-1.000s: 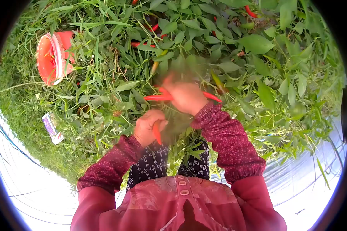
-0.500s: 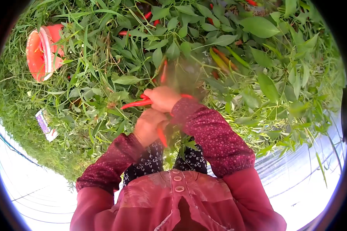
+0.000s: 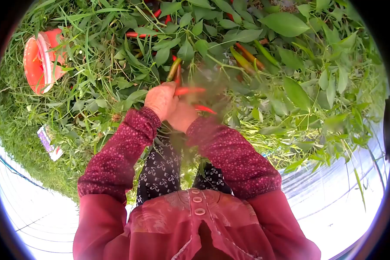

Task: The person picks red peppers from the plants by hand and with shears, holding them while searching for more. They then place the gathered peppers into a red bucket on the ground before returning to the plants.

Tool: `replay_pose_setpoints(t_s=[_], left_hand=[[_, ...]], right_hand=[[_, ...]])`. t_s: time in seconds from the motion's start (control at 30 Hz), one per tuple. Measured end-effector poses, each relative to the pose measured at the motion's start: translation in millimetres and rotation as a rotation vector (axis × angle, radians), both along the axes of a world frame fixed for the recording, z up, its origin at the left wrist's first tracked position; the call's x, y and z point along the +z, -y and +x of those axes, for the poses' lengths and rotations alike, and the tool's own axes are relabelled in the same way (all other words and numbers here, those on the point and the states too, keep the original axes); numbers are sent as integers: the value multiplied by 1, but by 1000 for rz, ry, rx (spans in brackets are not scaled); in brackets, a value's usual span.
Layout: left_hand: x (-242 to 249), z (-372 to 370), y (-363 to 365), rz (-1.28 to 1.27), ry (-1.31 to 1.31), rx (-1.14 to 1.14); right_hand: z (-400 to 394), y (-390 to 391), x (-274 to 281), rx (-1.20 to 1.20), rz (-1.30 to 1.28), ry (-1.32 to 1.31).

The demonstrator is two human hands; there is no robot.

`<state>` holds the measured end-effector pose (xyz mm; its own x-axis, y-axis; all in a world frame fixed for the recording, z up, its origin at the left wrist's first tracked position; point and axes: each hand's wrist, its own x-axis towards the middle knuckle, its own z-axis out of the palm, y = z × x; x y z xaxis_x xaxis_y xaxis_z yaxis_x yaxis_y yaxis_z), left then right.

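Note:
My left hand (image 3: 161, 100) is closed among the stems, its fingers at the lower end of a hanging half-green chili pepper (image 3: 173, 69). A red chili pepper (image 3: 190, 90) juts out to the right from its fingers. Pressed against it, partly behind, my right hand (image 3: 182, 116) is closed too, and its fingers are mostly hidden. Another red chili pepper (image 3: 205, 109) sticks out above the right wrist. Just above the hands, a red chili (image 3: 178, 76) hangs beside the half-green one.
A red bucket (image 3: 44, 63) with red chilies inside lies tilted in the grass at the left. Below it is a white and purple packet (image 3: 50, 143). Yellow-green chilies (image 3: 242, 60) hang at the right among leaves. Pale plastic sheeting (image 3: 43, 212) borders the plants.
My left hand has moved up to the hanging chilies, and the pepper at its fingers now points right rather than down. The right hand has shifted slightly down, behind the left.

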<state>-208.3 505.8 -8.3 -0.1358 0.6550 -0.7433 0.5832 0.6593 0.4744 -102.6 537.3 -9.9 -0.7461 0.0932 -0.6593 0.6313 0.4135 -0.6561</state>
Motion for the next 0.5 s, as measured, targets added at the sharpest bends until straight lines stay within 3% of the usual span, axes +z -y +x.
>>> replay_pose_setpoints(t_s=[0.03, 0.07, 0.17, 0.23, 0.37, 0.5], left_hand=[[-16, -1, -6, -148, 16, -141], [-23, 3, -10, -193, -25, -139], [-49, 17, -22, -286, -100, -168], [-56, 19, -21, -345, -133, -201], [-60, 17, -18, -313, -68, -52], [-61, 11, -4, -426, 23, 36]], right_hand=[[-2, -4, 2, 245, -18, 98], [3, 0, -2, 53, -59, 9], [9, 5, -9, -135, -167, 22], [11, 7, -8, -104, -130, -37], [14, 6, -16, 73, -63, -177], [15, 15, -16, 82, -95, -134]])
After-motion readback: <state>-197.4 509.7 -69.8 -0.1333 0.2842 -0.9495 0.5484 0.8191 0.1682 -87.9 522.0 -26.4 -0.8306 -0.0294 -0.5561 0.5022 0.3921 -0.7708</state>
